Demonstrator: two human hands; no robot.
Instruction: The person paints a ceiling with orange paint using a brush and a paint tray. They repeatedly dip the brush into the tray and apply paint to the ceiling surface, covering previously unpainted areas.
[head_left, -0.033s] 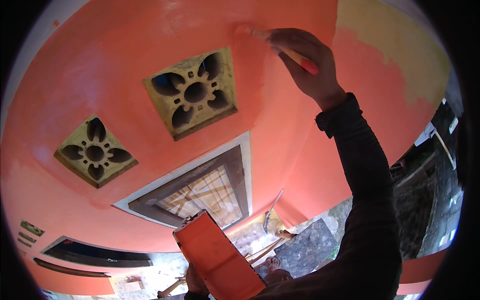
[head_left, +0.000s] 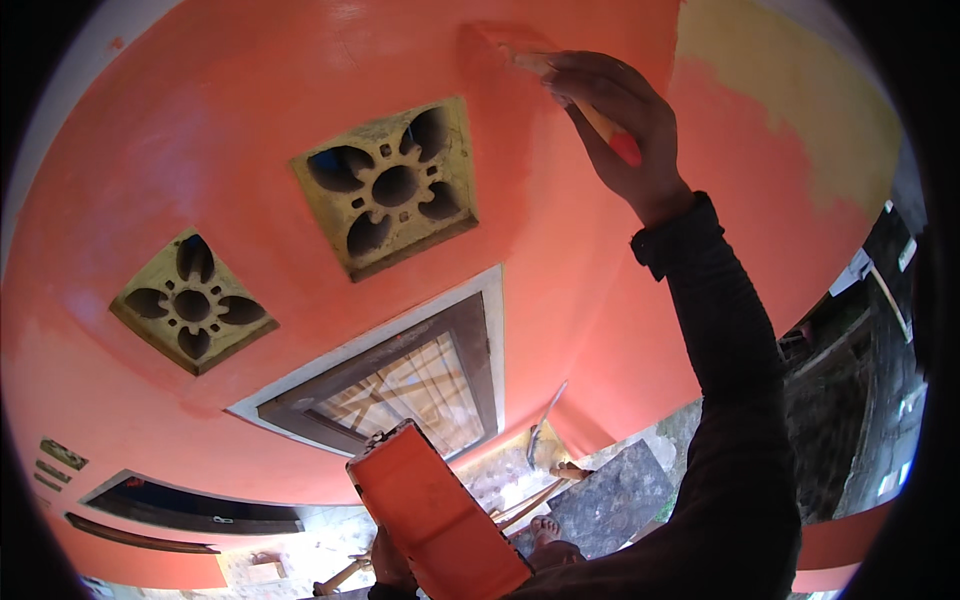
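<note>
My right hand (head_left: 635, 125) is raised against the orange wall (head_left: 570, 200), its fingers closed round a paintbrush (head_left: 530, 62) with a red handle end. The brush tip touches the wall up and to the right of the larger ventilation block (head_left: 390, 190), where the paint looks darker. Low in the view, my left hand (head_left: 392, 562) grips the side of a rectangular paint container (head_left: 430, 510), orange inside with a paint-spattered dark rim. Most of that hand is hidden behind the container.
A second ventilation block (head_left: 192, 305) sits lower left. Below is a dark-framed window (head_left: 410, 375) with a pale border. Yellowish wall (head_left: 790, 90) shows at the upper right. Far below are a dark slab (head_left: 615, 495), wooden poles (head_left: 530, 505) and my foot (head_left: 545, 530).
My right hand has tilted a little and shifted slightly, and the brush tip has slid a short way right along the wall. The paint container stays in place.
</note>
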